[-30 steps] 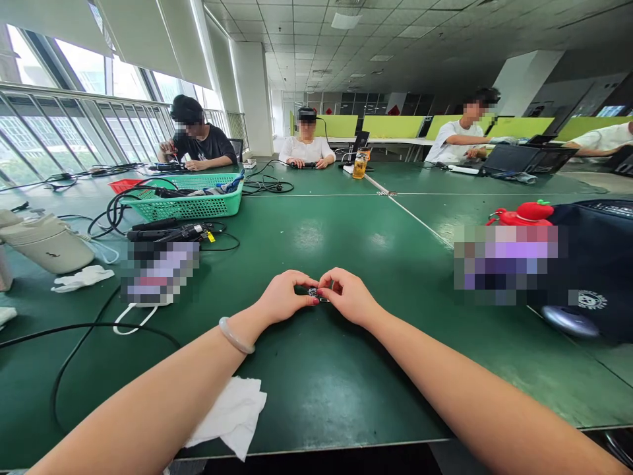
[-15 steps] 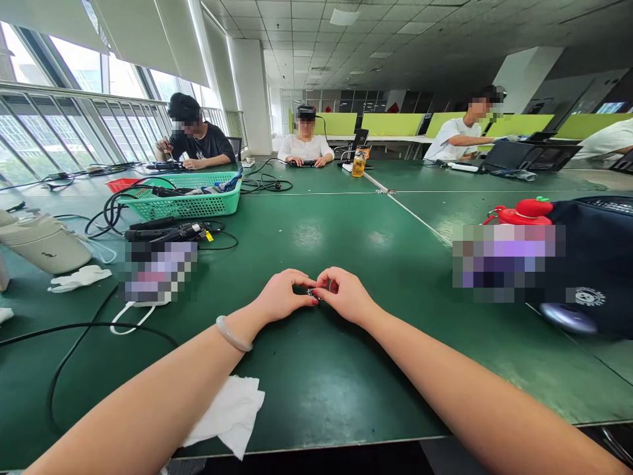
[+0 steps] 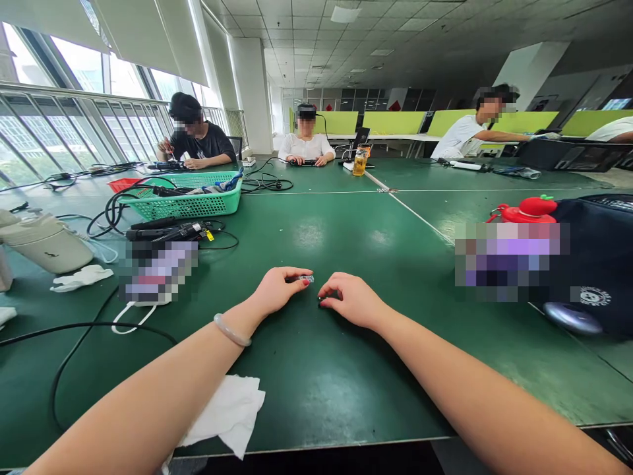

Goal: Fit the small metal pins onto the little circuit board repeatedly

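Observation:
My left hand (image 3: 277, 289) pinches a small silvery, patterned piece (image 3: 307, 279) between thumb and fingertips, just above the green table (image 3: 341, 369). Its exact kind is too small to make out. To the right, my right hand (image 3: 353, 300) has thumb and forefinger closed on a tiny dark piece (image 3: 321, 301), mostly covered by the fingers. A narrow gap separates the two hands. On my left wrist is a pale bangle (image 3: 232, 331).
White tissue (image 3: 232, 412) lies by my left forearm. Leftward are a blurred white-edged device (image 3: 161, 274), black cables, and a green basket (image 3: 188, 206). A dark bag (image 3: 603, 264) stands at right. Several people sit around the table; a drink bottle (image 3: 360, 163) stands farther back.
My hands were together around the small piece and have drawn apart, each now with a piece at its fingertips. The co-worker at far right leans farther right, and a black laptop-like object there has shifted.

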`<state>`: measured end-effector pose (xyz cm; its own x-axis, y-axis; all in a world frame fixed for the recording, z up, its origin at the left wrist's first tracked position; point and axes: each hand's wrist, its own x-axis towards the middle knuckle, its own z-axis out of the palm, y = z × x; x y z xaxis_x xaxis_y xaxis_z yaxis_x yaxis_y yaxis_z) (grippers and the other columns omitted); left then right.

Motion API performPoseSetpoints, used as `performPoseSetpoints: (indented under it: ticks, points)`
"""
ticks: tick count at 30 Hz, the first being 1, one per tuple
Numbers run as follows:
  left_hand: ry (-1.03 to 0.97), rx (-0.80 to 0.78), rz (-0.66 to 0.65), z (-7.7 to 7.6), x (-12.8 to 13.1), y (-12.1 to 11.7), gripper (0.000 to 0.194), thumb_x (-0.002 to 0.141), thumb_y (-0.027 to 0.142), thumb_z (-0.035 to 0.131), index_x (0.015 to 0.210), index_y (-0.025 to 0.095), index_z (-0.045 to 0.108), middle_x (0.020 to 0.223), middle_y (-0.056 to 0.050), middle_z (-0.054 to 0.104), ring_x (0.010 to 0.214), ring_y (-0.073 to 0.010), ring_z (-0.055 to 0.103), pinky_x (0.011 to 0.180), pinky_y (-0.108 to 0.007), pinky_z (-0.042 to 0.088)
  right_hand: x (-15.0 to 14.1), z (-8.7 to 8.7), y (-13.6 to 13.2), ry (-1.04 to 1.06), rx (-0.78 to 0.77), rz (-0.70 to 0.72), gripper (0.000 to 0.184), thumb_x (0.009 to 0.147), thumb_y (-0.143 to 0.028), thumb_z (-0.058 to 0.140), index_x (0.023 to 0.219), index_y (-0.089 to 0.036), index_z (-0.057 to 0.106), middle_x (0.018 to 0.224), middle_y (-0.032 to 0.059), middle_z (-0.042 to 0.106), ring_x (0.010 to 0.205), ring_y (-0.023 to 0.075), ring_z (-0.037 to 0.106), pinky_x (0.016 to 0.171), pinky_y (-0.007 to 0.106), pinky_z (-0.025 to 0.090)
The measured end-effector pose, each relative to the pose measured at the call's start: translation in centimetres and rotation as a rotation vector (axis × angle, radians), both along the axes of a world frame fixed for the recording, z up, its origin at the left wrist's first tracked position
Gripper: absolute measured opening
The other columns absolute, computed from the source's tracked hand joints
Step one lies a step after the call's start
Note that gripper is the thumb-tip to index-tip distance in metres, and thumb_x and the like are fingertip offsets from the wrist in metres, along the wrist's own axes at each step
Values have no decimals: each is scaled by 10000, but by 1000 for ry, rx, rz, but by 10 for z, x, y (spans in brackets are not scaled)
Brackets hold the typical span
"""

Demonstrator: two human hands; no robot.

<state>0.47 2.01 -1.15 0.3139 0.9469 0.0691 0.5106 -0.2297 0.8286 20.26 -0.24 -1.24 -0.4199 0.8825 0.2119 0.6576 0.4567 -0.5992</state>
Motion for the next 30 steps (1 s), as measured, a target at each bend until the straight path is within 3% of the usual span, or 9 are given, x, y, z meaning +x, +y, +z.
performPoseSetpoints:
  ticks: [5,11,18,30]
  points:
    - [-12,3,22,1,1,-1,397,726,389,643,1063,187,700,1016,-61,717,913,-209,636,875,-345,471,-5,-1,-3,-87,20,41,74,778,-183,617,718,-199,659,803,12,609,696,116,547,659,256,419]
    - [84,116,58,5,3,-5,317,677,308,694,984,236,724,1028,-30,706,979,-219,614,927,-360,443,-6,-4,-2,219,-43,-91,55,761,-212,582,710,-192,587,671,-7,641,619,121,581,621,255,460]
    - [69,223,22,4,4,-7,309,635,343,750,933,262,736,954,-22,697,1022,-223,583,940,-353,433,-13,-8,-1,525,-225,-85,82,759,-241,582,815,-207,533,666,-22,637,563,113,608,605,267,527]
    - [161,292,8,10,7,-14,311,629,327,762,934,272,744,1089,-47,637,1056,-230,565,975,-371,423,-13,-6,1,616,-320,-101,155,702,-254,619,758,-201,484,550,-46,591,482,106,567,493,232,483]
